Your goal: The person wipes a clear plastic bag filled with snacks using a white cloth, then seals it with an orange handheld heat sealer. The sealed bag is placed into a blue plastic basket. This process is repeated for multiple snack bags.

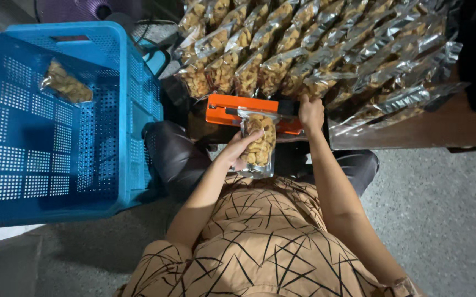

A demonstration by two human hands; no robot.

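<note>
Carefully, I'm gripping the clear snack-filled plastic pouch (259, 144) with left-hand fingers (249, 138), right hand (310, 113) closed, pressing the orange heat sealer (238, 108) at twelve o'clock.

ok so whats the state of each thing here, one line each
left hand: gripping the pouch
right hand: pressing on the sealer
pouch: upright, filled, top in the sealer
orange sealer: arm down on the pouch
blue crate: open, one bag inside
stacked pouches: filled, lying in overlapping rows
</note>
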